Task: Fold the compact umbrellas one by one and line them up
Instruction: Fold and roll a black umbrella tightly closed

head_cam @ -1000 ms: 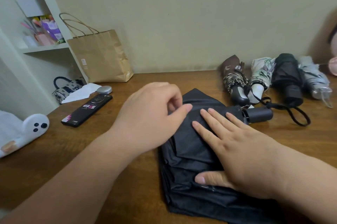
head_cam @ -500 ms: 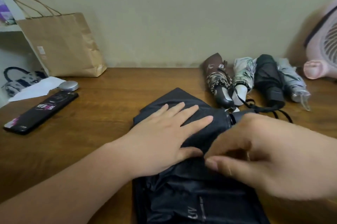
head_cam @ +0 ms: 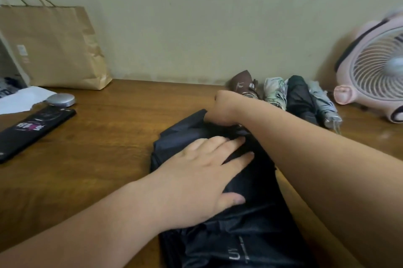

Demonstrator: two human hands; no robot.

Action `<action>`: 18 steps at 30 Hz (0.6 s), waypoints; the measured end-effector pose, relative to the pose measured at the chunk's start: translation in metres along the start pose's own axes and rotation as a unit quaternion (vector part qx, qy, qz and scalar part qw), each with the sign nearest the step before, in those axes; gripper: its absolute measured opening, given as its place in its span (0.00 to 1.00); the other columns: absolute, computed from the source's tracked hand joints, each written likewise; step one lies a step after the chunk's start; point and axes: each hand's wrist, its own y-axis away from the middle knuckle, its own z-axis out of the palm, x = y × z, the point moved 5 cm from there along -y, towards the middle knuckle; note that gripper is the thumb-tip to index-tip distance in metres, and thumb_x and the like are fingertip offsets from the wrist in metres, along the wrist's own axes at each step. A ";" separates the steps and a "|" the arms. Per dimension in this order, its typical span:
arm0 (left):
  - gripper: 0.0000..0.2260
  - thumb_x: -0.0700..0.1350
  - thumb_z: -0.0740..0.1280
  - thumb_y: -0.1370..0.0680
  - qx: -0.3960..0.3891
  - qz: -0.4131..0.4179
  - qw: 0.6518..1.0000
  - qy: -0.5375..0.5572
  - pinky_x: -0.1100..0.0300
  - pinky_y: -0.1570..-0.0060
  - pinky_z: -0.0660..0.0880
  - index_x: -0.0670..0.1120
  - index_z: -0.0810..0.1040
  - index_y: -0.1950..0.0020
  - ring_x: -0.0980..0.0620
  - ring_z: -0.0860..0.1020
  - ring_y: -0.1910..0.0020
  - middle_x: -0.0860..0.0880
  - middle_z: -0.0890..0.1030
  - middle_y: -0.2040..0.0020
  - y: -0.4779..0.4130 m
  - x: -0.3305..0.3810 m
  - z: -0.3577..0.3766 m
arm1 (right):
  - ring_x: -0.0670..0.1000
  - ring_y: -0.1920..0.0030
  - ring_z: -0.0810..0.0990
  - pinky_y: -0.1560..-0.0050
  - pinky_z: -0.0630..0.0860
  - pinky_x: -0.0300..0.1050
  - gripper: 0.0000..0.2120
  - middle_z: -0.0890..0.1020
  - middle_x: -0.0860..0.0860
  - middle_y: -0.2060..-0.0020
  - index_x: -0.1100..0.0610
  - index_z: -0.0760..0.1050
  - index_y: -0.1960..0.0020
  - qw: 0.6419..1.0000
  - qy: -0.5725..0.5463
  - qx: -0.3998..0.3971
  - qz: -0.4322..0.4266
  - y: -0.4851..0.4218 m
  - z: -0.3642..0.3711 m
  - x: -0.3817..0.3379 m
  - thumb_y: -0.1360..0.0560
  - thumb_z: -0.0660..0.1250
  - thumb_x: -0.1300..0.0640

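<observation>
Behind the black umbrella (head_cam: 250,213), pressed by the flat left hand (head_cam: 202,178) and gripped by the right hand (head_cam: 222,110), four folded umbrellas (head_cam: 290,95) line the wall.

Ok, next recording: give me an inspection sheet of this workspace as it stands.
Surface: wooden table, bare in the middle.
Job's things: black umbrella flat, unrolled; four folded umbrellas lined up by the wall.
Clutter: paper bag, black case, silver disc, white paper, pink fan.
Grips: left hand flat on the fabric; right hand at its far end, fingers hidden.
Cables: nothing seen.
Surroundings: plain wall.
</observation>
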 end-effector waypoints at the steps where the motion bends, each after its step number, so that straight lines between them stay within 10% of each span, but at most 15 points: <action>1: 0.31 0.66 0.52 0.17 -0.008 0.004 1.000 0.000 0.55 0.24 0.35 0.60 0.45 0.17 0.52 0.38 0.19 0.53 0.39 0.16 0.001 0.001 0.000 | 0.60 0.42 0.80 0.50 0.73 0.46 0.19 0.80 0.58 0.39 0.63 0.76 0.35 1.000 0.004 -0.004 0.001 0.001 -0.004 -0.003 0.18 0.63 0.50; 6: 0.29 0.65 0.49 0.16 -0.041 0.009 0.999 0.002 0.55 0.23 0.31 0.62 0.45 0.17 0.54 0.32 0.20 0.53 0.33 0.17 0.003 0.004 0.003 | 0.54 0.51 0.80 0.54 0.76 0.46 0.14 0.82 0.55 0.46 0.59 0.78 0.44 0.981 -0.192 0.039 0.004 -0.006 -0.022 -0.001 0.25 0.73 0.51; 10: 0.30 0.63 0.49 0.15 -0.059 0.016 0.998 0.010 0.57 0.26 0.26 0.55 0.45 0.16 0.55 0.28 0.21 0.52 0.33 0.17 0.004 0.012 0.005 | 0.58 0.41 0.81 0.40 0.80 0.52 0.22 0.81 0.57 0.41 0.54 0.73 0.33 0.881 -0.472 -0.037 -0.012 -0.012 -0.023 -0.007 0.25 0.74 0.61; 18: 0.29 0.60 0.50 0.14 -0.077 0.038 0.996 0.028 0.58 0.28 0.23 0.51 0.49 0.15 0.54 0.28 0.21 0.51 0.35 0.17 0.011 0.020 0.006 | 0.56 0.50 0.84 0.57 0.80 0.42 0.18 0.84 0.61 0.48 0.53 0.80 0.37 0.763 -0.637 0.084 -0.071 0.044 -0.046 0.031 0.23 0.68 0.67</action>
